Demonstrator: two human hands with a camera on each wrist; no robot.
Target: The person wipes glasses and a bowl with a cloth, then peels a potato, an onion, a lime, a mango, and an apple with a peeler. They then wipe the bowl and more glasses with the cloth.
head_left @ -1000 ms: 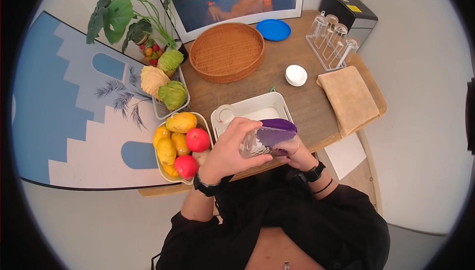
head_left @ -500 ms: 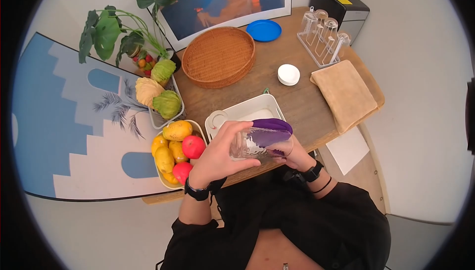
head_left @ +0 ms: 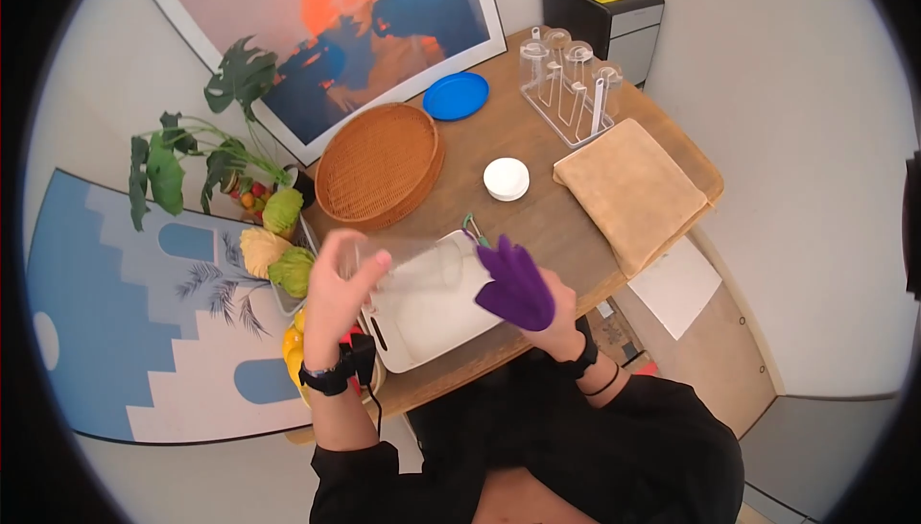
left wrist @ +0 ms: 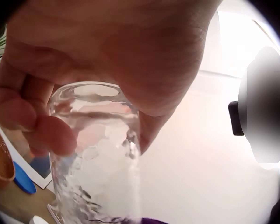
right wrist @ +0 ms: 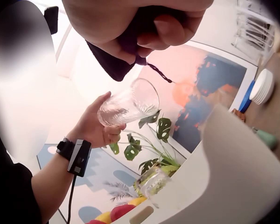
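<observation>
In the head view my left hand (head_left: 343, 284) grips a clear drinking glass (head_left: 418, 265) round its base end, the glass lying sideways and blurred. The left wrist view shows the thumb and fingers round the rippled glass (left wrist: 95, 154). My right hand (head_left: 558, 321) holds a purple cloth (head_left: 518, 284) bunched up, apart from the glass. Below both hands is a white rectangular tub (head_left: 413, 342). A second glass (right wrist: 154, 182) appears at the tub's far end in the right wrist view.
Yellow and red fruit (head_left: 295, 342) sits at the left. Behind stand a wicker tray (head_left: 374, 164), a blue plate (head_left: 456, 96) and white bowls (head_left: 507, 179). A rack of upturned glasses (head_left: 571, 92) and a folded tan cloth (head_left: 633, 193) are at the right. A green-handled item (head_left: 473, 228) lies behind the tub.
The purple cloth and right hand have come out of the glass. My left hand has moved left with the glass, away from the right hand. The head view has turned.
</observation>
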